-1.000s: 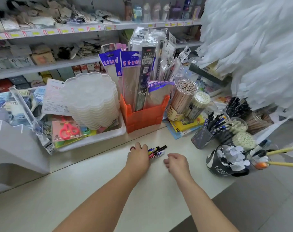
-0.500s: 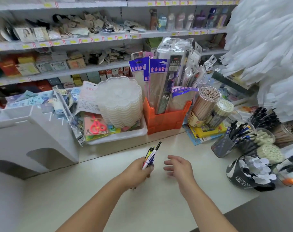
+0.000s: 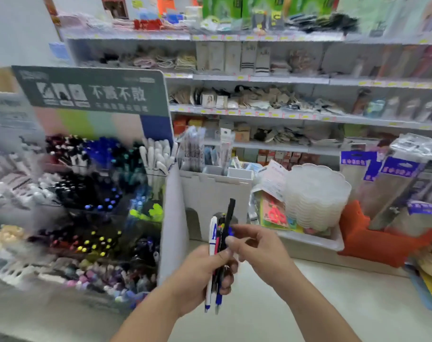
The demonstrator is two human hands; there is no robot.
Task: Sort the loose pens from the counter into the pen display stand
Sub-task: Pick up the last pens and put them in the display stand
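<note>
Head view: left hand (image 3: 200,277) grips a pen bundle (image 3: 220,245) upright beside the pen display stand (image 3: 96,193), right hand's (image 3: 261,250) fingers (image 3: 239,230) pinching one pen.

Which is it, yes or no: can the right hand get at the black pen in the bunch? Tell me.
Probably yes. The right hand is already at the bunch gripped by the left hand, and the black pen sticks up above the others with nothing over it.
</note>
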